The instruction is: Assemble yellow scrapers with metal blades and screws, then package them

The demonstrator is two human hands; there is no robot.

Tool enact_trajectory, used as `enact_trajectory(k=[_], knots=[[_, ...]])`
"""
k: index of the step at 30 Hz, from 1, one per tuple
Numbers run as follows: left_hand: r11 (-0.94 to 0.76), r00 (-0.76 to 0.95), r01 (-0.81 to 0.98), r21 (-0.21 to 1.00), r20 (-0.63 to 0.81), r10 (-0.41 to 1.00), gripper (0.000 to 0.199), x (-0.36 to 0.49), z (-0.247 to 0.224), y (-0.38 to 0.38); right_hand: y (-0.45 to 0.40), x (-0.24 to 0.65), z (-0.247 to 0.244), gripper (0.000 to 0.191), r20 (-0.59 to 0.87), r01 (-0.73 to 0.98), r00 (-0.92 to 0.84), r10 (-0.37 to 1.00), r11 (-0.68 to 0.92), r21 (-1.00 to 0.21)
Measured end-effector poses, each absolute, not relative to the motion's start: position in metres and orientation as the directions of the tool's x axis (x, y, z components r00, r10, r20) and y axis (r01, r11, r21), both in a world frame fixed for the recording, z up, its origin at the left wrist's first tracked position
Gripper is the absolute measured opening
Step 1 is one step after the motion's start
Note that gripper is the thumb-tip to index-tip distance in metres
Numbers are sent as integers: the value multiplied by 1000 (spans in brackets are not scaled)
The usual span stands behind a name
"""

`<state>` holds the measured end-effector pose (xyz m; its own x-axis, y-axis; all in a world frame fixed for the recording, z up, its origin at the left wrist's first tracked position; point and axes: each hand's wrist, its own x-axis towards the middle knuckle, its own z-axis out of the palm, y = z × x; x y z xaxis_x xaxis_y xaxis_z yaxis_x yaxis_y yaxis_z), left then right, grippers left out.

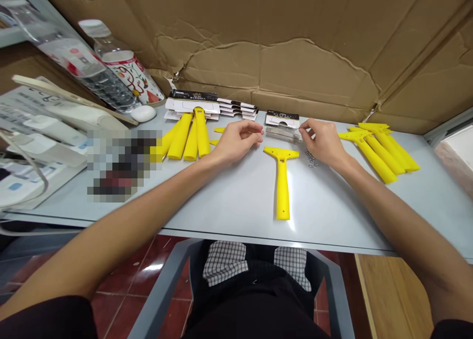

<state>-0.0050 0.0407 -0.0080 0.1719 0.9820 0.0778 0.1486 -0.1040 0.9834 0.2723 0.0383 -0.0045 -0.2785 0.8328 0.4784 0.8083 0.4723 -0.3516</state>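
Observation:
A yellow T-shaped handle (pixel 282 186) lies alone on the table, its wide head toward the back. Behind it, flat metal strips (pixel 283 133) rest in front of a black-and-white box (pixel 283 118). My left hand (pixel 239 141) is at the left of the strips, fingers bent and a gap between thumb and fingertips, nothing visible in it. At the strips' right end is my right hand (pixel 320 139), thumb and fingertips close together; what they hold, if anything, is too small to tell. Small screws (pixel 311 158) lie in a loose pile beside this hand.
Several yellow handles (pixel 388 152) lie at the right, and more (pixel 188 137) at the left before stacked boxes (pixel 194 102). Bottles (pixel 125 68), a white mouse (pixel 143 114) and papers (pixel 33 152) occupy the left side. A cardboard wall (pixel 258 48) borders the back.

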Motion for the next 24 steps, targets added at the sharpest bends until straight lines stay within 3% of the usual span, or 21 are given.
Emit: enact_trajectory(k=[4,8,16,24], knots=[[53,239,-23,998,-46,970,27,-3,-6,36,17,265,2,16,464,676,-306,831,533,-508],[36,258,-80,996,-14,966,25,-3,-7,32,-4,262,4,10,451,572,-318,834,548,-610],[-105,278,41,994,89,956,30,-2,-2,23,-13,269,-5,16,363,430,-138,921,386,-816],[-78,269,73,994,56,962,27,-2,-2,21,-17,267,7,18,265,356,-59,962,268,-895]])
